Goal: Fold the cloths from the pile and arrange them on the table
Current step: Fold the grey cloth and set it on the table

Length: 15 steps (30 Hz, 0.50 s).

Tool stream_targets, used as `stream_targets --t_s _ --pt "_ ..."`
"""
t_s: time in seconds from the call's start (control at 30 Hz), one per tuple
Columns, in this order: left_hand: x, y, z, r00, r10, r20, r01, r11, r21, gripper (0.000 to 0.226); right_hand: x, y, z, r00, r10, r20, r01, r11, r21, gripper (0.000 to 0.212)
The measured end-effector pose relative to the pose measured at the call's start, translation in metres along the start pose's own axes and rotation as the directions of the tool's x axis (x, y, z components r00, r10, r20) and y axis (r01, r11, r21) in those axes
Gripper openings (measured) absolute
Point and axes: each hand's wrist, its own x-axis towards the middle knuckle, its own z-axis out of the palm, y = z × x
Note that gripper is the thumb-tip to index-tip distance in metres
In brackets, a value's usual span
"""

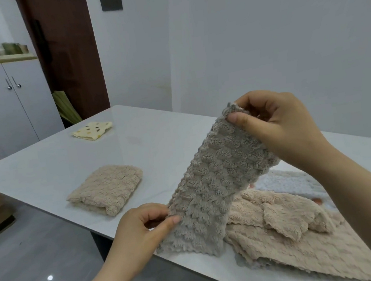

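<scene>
A grey fluffy cloth (217,183) hangs stretched in the air above the table's near edge, folded into a long strip. My right hand (278,126) pinches its upper end. My left hand (144,229) pinches its left edge lower down. Under it at the right lies the pile (284,228): beige fluffy cloths with a pale blue one (285,183) behind. A folded beige cloth (106,188) rests on the white table (157,148) to the left. A folded yellow dotted cloth (93,130) lies near the far left corner.
White wall runs close behind the table. A white cabinet (0,104) with items on top stands at the left, beside a dark brown door (66,54). Grey tiled floor (38,263) lies below the table's left edge.
</scene>
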Motion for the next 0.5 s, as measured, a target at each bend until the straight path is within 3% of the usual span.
stream_targets --t_s 0.23,0.5 --pt "-0.002 -0.012 -0.009 0.997 -0.069 -0.041 0.072 0.995 0.063 0.013 0.0 0.007 -0.003 0.998 0.032 -0.048 -0.031 0.999 0.02 0.01" --pt "-0.003 -0.015 -0.019 0.979 -0.136 -0.151 0.14 0.99 0.015 0.012 -0.003 0.021 -0.007 0.994 0.063 -0.087 -0.062 0.998 0.015 0.011"
